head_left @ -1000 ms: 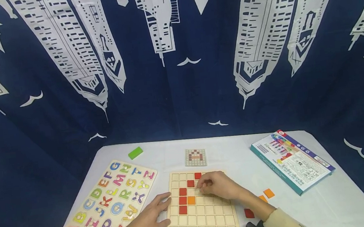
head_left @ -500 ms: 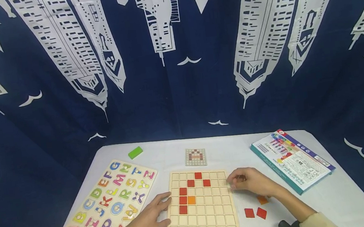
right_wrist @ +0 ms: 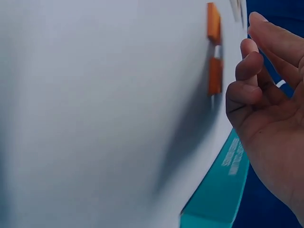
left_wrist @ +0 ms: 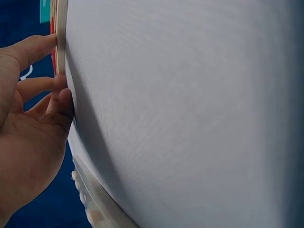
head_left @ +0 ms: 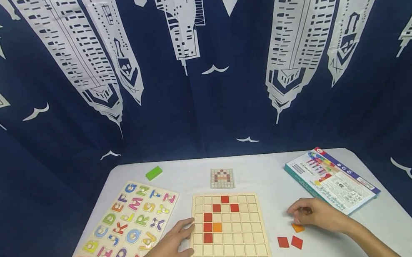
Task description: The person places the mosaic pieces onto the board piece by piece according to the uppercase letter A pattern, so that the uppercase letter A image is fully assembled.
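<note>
My left hand [head_left: 169, 248] rests at the left edge of a wooden grid board [head_left: 239, 250], thumb and fingertips against its side. Set in the board are several red square tiles [head_left: 207, 227] in a slanting line and column, one red tile [head_left: 234, 207] to their right, and an orange tile [head_left: 217, 227]. Off the board's right side, my right hand [head_left: 318, 216] hovers with loosely bent fingers and holds nothing. Partly below it in the head view is a loose orange tile [head_left: 298, 227]; the right wrist view has two orange tiles [right_wrist: 215, 76] near the fingertips.
Loose red tiles [head_left: 283, 242] lie right of the board. A small pattern card [head_left: 221, 178] sits behind it. On the left are an alphabet puzzle board [head_left: 125, 225] and a green block [head_left: 153, 173]. A boxed set [head_left: 332, 182] lies at the back right.
The right hand has left a red tile in the board's second row and moved right, off the board, to over the loose orange tiles. The left hand has stayed at the board's edge.
</note>
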`<state>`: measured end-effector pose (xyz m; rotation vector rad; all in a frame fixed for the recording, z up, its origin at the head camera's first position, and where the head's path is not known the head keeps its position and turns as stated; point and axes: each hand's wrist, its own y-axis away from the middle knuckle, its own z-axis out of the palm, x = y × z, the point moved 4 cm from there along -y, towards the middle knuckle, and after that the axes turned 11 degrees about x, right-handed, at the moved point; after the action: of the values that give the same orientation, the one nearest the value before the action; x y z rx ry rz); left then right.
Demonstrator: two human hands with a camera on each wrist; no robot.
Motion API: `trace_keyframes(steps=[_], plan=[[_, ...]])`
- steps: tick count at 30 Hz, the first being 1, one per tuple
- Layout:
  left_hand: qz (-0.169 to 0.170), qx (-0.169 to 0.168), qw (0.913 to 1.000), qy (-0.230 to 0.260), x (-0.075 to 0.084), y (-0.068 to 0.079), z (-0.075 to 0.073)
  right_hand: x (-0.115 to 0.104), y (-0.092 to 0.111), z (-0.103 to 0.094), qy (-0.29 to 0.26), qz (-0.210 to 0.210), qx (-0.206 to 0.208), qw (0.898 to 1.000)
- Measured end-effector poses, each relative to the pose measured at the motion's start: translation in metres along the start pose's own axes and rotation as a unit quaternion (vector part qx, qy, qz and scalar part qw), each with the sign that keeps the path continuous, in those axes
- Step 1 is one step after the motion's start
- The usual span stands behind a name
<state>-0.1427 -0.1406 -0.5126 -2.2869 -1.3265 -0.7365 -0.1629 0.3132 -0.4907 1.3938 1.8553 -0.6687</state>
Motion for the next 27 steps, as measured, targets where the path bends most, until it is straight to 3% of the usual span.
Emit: trace_keyframes(steps=[10,20,27], plan=[[0.0,-0.001,1.0,-0.007,0.0,0.0,0.001,0.014,0.015,0.0,0.005,0.028,-0.004,1.0],[0.002,0.001,1.0,-0.006,0.0,0.0,0.0,0.013,0.015,0.003,0.062,0.003,0.017,0.998],[0.006,0.003,1.0,-0.005,0.002,0.0,-0.002,0.012,0.014,0.003,0.066,-0.015,0.018,0.998]])
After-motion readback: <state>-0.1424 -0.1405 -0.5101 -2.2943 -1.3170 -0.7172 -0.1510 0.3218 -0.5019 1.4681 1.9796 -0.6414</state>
